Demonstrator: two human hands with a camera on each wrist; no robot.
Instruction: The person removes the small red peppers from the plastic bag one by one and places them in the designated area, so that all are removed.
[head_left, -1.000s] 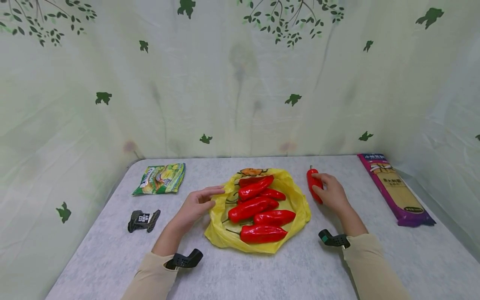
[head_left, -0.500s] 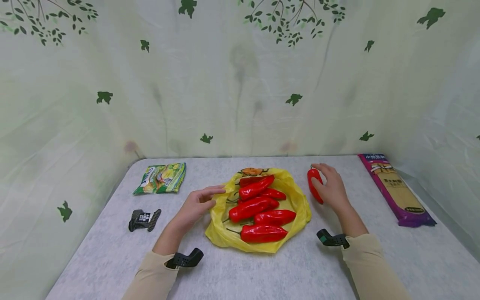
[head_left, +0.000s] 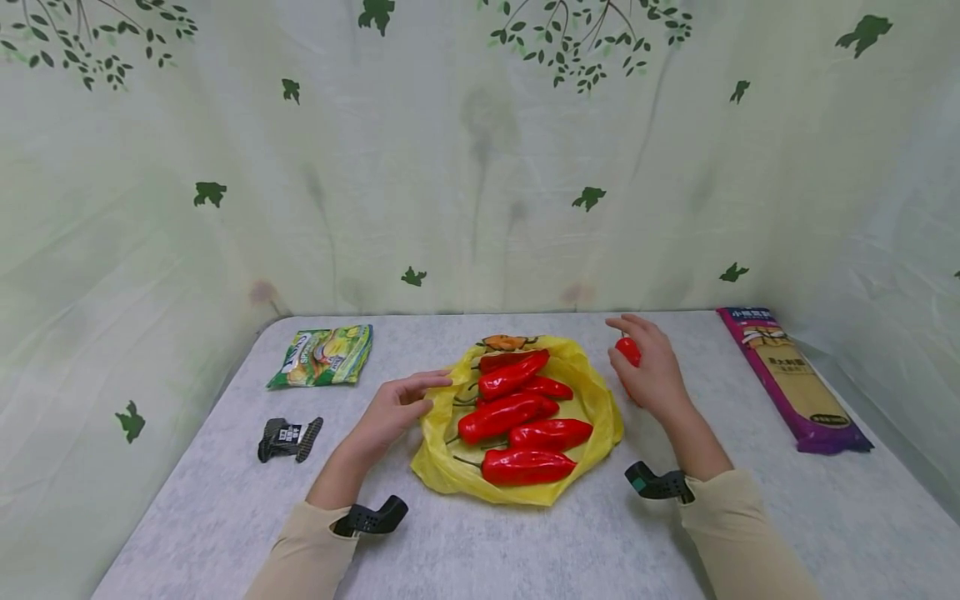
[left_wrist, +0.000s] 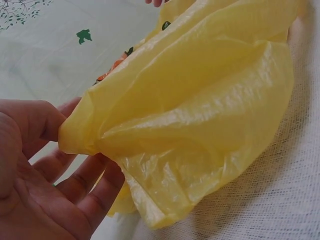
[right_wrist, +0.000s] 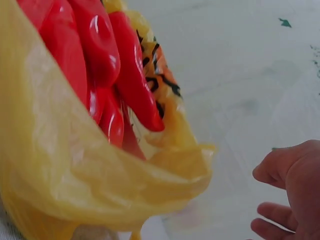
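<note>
The right hand [head_left: 651, 372] sat just right of centre in the head view, fingers curled round a loose red pepper [head_left: 628, 351], lifted close beside the right rim of the yellow plastic bag [head_left: 592, 400]. Only the pepper's upper end showed past the fingers; the rest was hidden behind the hand. Over on the left of the bag, the left hand [head_left: 393, 410] rested at the rim, and the left wrist view caught the thumb [left_wrist: 35, 117] and fingers [left_wrist: 95, 172] pinching a fold of the thin film [left_wrist: 200, 115]. Inside the bag, in the middle of the frame, a pile of red peppers [head_left: 517, 417] lay across one another, the same pile filling the upper left of the right wrist view [right_wrist: 100, 65]. As a judgement: the pepper looked glossy and slick, so a loose grip could let it slide out and roll across the grey worktop [head_left: 525, 533]. The bag was limp and lay nearly flat, so its rim might fold under whatever arrived and turn it back outside. A tug from the left could also tip the pile toward the lower edge. Well clear sat a green snack packet [head_left: 322, 357] at the left, a black clip [head_left: 288, 439] below it, and a purple noodle packet [head_left: 791, 379] on the far right.
</note>
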